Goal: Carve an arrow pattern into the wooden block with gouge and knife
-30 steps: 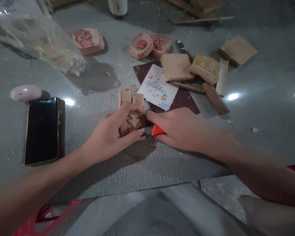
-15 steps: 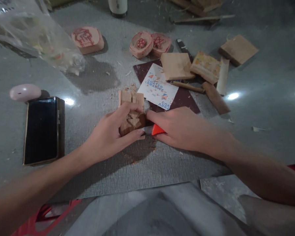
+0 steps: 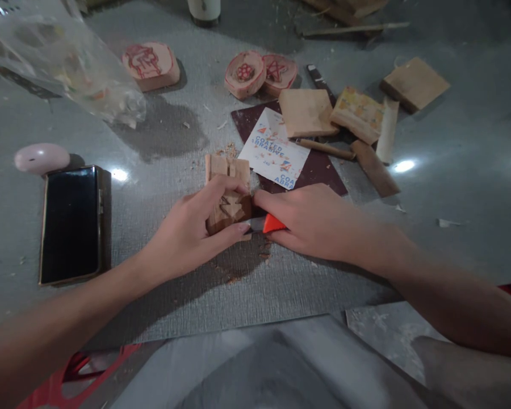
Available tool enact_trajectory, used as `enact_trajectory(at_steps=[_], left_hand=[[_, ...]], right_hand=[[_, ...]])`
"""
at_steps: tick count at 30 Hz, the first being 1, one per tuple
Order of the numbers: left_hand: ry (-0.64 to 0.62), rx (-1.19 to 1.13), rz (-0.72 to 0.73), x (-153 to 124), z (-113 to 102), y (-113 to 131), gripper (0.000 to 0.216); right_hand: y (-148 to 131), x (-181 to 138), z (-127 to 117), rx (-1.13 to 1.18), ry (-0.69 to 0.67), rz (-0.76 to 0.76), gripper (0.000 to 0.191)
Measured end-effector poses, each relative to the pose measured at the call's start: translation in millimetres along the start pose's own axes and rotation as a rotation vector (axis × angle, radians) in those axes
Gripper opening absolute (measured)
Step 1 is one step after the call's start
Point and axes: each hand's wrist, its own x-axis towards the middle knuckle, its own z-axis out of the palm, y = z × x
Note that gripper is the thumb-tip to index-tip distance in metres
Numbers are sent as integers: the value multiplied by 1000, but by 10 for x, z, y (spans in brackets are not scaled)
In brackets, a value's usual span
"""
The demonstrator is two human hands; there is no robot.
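Observation:
A carved wooden block [image 3: 232,211] with a raised, arrow-like relief lies on the grey table near its front edge. My left hand [image 3: 187,224] is closed around it, fingers across the top and thumb along the near side. An orange-handled knife [image 3: 274,223] is gripped in my right hand [image 3: 319,221], just right of the block. Its blade points left and meets the block's near right corner beside my left thumb; the tip is hidden. Wood crumbs lie around the block.
Sandpaper sheets [image 3: 275,150] lie beyond my right hand, with wooden blocks [image 3: 309,112] and sticks on and around them. Red-marked wooden pieces [image 3: 244,74] sit farther back. A phone [image 3: 71,224], a pink case [image 3: 41,158] and a plastic bag [image 3: 80,68] are at left.
Almost nothing differs. The view has shifted very slightly; both hands keep their hold on the block and the knife in nearly the same place.

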Motion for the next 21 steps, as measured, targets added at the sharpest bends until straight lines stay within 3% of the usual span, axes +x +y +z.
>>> enact_trajectory(at_steps=[13, 21], left_hand=[[4, -27, -5, -19, 16, -16, 35], [156, 29, 6, -42, 57, -73, 50]], right_hand=[[-18, -4, 17, -42, 16, 6, 17], [-39, 3, -1, -73, 23, 56, 12]])
